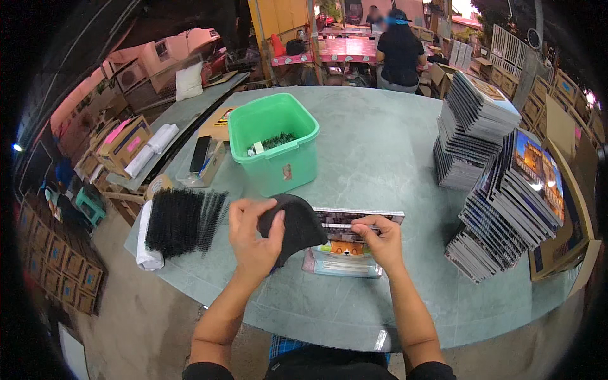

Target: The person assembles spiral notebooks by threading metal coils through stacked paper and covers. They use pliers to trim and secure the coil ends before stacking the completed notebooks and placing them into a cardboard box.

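L hand [253, 237] clamped on curved matte-black sheet [294, 225], R hand [380, 240] fingers pinched on glossy notebook [348, 250] w/ wire spine.

Both bare forearms come up from the near edge of the tabletop and angle slightly toward each other. The left hand [252, 237] is raised a little off the surface, palm turned inward, thumb and fingers curled in a pinching grasp. The right hand [380, 240] lies lower, knuckles up, fingers bent and pressing downward, its thumb pointing toward the left hand.
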### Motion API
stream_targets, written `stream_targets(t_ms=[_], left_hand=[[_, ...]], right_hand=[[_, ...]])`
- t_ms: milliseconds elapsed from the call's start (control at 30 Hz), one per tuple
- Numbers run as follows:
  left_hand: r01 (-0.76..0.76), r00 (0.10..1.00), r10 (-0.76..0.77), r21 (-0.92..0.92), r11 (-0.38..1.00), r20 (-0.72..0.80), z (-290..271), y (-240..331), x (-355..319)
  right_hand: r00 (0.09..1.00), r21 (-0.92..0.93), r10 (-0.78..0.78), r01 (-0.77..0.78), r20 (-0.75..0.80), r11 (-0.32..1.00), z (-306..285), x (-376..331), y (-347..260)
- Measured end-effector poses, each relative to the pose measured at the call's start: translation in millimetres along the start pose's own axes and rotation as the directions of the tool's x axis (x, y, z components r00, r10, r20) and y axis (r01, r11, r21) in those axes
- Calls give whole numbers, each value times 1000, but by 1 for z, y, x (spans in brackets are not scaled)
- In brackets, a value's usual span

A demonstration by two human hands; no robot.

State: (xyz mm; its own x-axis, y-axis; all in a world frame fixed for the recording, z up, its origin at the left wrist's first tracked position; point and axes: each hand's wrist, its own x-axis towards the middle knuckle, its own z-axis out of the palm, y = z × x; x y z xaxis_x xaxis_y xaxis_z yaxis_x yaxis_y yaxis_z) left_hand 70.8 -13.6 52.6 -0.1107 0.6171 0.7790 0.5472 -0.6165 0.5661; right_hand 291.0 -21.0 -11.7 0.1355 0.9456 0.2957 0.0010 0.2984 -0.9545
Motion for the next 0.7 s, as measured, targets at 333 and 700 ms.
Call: stream_targets(t_ms=[333,700], left_hand=[[-159,919,149,-5,987,364,19,-2,-19],[-200,883,182,-3,980,433,25,5,-13]], right_hand=[[998,-32,-68,68,-15,997,3,-4,5],[997,11,-68,69,-18,998,1,-5,13]])
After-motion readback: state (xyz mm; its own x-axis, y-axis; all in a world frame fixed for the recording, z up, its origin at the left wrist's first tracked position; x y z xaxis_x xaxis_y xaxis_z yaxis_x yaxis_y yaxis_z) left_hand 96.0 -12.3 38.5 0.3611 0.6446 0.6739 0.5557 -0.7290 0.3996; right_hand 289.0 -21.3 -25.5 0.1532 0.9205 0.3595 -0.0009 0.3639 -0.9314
